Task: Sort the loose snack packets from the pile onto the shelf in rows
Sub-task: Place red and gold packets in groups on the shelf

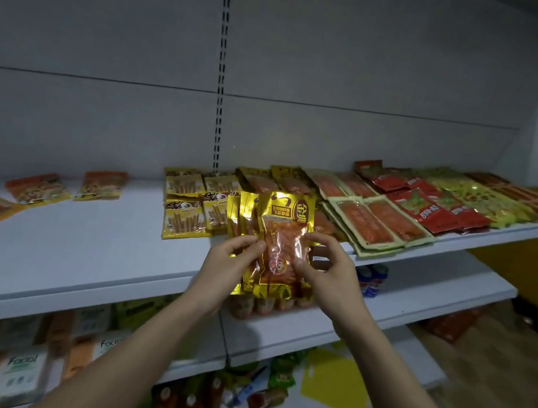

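Above the shelf [85, 268], each hand, left hand [230, 260] and right hand [327, 267], pinches gold packets [281, 240].

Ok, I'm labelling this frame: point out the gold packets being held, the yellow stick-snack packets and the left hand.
gold packets [285, 240]: head view, clear window of the front packet.
yellow stick-snack packets [184, 218]: head view, front-left packet's face.
left hand [226, 267]: head view, back of the hand.

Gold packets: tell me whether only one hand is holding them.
No, both hands hold the gold packets: the left hand pinches their left edge and the right hand grips the right.
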Motion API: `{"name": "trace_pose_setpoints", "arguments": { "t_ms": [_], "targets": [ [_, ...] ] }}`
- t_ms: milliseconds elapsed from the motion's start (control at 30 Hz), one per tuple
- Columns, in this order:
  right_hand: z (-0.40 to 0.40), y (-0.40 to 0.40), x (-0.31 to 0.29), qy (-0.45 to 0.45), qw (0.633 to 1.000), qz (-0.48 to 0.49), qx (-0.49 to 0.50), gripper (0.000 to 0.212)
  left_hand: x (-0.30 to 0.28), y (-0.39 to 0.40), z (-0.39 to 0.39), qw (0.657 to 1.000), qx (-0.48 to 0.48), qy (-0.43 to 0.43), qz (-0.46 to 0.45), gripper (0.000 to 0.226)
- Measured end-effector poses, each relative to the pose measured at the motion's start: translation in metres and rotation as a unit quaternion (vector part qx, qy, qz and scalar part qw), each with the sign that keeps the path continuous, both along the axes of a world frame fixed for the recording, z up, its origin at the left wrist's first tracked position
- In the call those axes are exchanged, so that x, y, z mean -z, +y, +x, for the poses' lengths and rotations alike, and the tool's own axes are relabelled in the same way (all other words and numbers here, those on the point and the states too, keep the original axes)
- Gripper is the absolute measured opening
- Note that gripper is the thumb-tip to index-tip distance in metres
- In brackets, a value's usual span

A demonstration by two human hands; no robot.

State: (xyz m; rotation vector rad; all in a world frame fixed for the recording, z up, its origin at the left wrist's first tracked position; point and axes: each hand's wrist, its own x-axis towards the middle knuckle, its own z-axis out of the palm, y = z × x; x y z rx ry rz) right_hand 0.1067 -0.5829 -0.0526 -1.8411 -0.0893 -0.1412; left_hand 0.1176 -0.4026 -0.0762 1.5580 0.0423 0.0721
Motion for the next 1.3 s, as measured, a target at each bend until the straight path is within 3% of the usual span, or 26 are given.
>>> {"name": "trace_pose_setpoints", "arguments": {
  "t_ms": [67,200,300,533,600,667,700,767,900,1033,1133,1300],
  "targets": [
    [0.025,-0.014,-0.006,-0.002,1.000,0.002,0.023,0.034,-0.003,-0.004,0.027,1.000,-0.002,-0.017,-0.012,0.019],
    [0.084,-0.049,-0.024,0.017,0.998,-0.022,0.047,0.032,-0.012,-0.002,0.080,0.995,-0.075,-0.055,-0.038,0.028],
    [0.133,-0.065,-0.031,0.085,0.992,-0.075,0.050,0.033,-0.013,-0.001,0.109,0.989,-0.104,-0.053,-0.086,0.028],
    [0.213,-0.057,-0.026,0.134,0.971,-0.198,-0.006,0.025,-0.013,0.001,0.151,0.988,-0.132,-0.051,-0.061,0.026],
    [0.219,-0.058,-0.019,0.102,0.935,-0.337,-0.032,0.026,-0.013,0.002,0.154,0.988,-0.140,-0.049,-0.048,0.024],
    [0.221,-0.058,-0.012,0.030,0.868,-0.495,-0.034,0.026,-0.014,0.000,0.158,0.988,-0.144,-0.046,-0.037,0.023],
    [0.222,-0.059,-0.010,0.001,0.855,-0.518,-0.031,0.026,-0.015,-0.002,0.159,0.987,-0.147,-0.044,-0.035,0.022],
    [0.224,-0.058,-0.015,-0.042,0.882,-0.468,-0.038,0.027,-0.016,-0.009,0.159,0.985,-0.163,-0.042,-0.027,0.022],
    [0.227,-0.046,-0.037,-0.066,0.953,-0.268,-0.122,0.030,-0.016,-0.033,0.153,0.984,-0.176,-0.037,0.016,0.023],
    [0.222,-0.036,-0.035,-0.049,0.958,-0.206,-0.193,0.045,-0.022,-0.055,0.143,0.985,-0.169,-0.023,-0.029,0.024],
    [0.225,-0.037,-0.028,-0.037,0.960,-0.173,-0.215,0.046,-0.024,-0.053,0.135,0.982,-0.187,-0.013,-0.013,0.033],
    [0.236,-0.047,-0.019,-0.012,0.961,-0.172,-0.215,0.036,-0.027,-0.035,0.112,0.946,-0.321,-0.031,-0.027,0.030]
  ]
}}
